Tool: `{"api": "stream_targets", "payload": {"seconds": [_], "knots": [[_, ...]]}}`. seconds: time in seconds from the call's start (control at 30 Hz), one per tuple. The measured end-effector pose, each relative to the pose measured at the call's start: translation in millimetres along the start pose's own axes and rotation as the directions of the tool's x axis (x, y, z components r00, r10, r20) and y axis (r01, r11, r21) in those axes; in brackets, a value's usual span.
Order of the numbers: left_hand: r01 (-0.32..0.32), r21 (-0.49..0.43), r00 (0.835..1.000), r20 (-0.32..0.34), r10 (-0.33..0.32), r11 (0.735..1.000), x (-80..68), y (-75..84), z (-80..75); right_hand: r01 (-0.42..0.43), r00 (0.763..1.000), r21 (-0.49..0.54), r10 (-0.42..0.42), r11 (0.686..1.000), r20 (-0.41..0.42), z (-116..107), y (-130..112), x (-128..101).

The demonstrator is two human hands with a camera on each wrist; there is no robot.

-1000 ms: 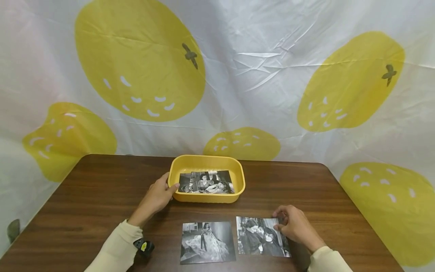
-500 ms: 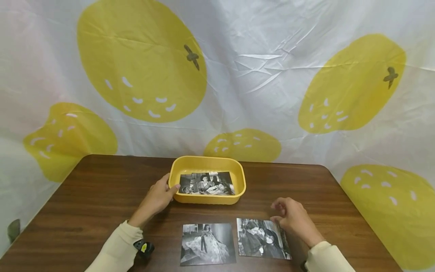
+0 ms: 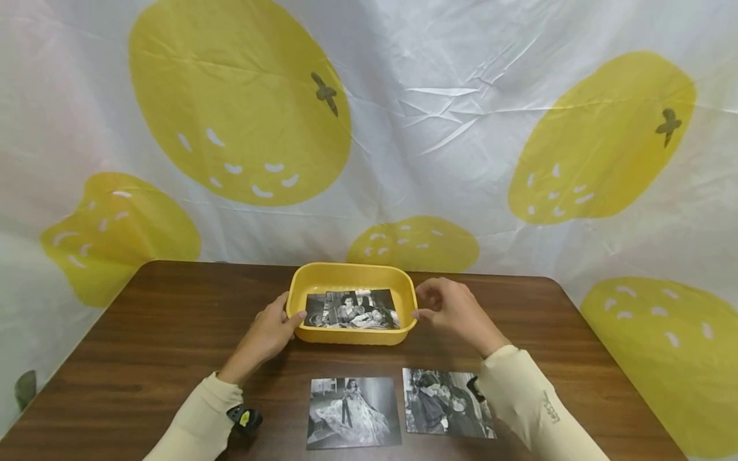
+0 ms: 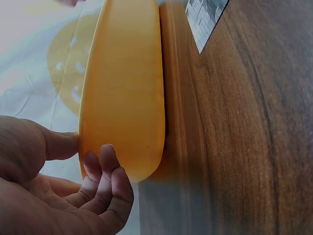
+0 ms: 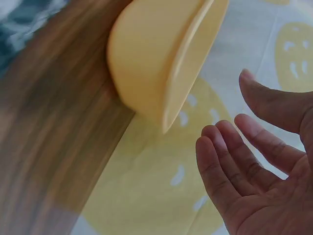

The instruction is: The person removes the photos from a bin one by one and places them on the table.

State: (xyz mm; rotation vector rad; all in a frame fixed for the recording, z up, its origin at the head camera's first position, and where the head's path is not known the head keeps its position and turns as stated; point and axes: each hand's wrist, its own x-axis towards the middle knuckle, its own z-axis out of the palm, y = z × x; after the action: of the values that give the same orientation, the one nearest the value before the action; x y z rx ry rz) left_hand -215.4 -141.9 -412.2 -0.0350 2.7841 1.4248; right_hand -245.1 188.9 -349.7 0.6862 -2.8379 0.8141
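A yellow plastic tray (image 3: 348, 269) stands mid-table with a black-and-white photo (image 3: 352, 309) lying in it. My left hand (image 3: 278, 320) grips the tray's left end, thumb over the rim. The left wrist view shows that thumb against the tray (image 4: 124, 88) and the fingers (image 4: 110, 183) curled by its bottom corner. My right hand (image 3: 437, 305) hovers at the tray's right end, fingers relaxed. In the right wrist view that hand (image 5: 254, 161) is a small gap away from the tray (image 5: 151, 58). Two more photos (image 3: 353, 411) (image 3: 446, 402) lie side by side near the front edge.
The table (image 3: 144, 320) is dark brown wood with rounded far corners. A white cloth with big yellow fruit shapes (image 3: 236, 96) hangs right behind it. A small black and yellow device (image 3: 245, 419) sits by my left sleeve. A photo's corner (image 4: 205, 17) shows in the left wrist view.
My right hand has left the right-hand photo on the table and moved up and left to the tray's right end. The left hand has stayed on the tray.
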Motion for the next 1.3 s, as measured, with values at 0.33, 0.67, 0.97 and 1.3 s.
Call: {"api": "stream_targets", "payload": {"seconds": [0.33,0.67,0.97,1.3], "knots": [[-0.017,-0.005,1.0,-0.004,0.017,1.0,0.0,-1.0,1.8,0.053,0.978,-0.074,-0.037,0.996,0.206,49,-14,54],[-0.028,-0.004,1.0,-0.01,0.028,1.0,-0.4,0.1,3.0,0.138,0.932,-0.204,-0.057,0.969,0.359,82,-9,78],[-0.021,-0.011,1.0,-0.015,0.021,1.0,1.1,1.9,1.4,0.087,0.947,-0.225,-0.01,0.971,0.322,89,-4,81],[-0.025,-0.011,1.0,-0.018,0.025,1.0,-1.4,-1.2,-0.8,-0.024,0.966,-0.143,0.06,0.989,0.253,96,-1,89]]}}
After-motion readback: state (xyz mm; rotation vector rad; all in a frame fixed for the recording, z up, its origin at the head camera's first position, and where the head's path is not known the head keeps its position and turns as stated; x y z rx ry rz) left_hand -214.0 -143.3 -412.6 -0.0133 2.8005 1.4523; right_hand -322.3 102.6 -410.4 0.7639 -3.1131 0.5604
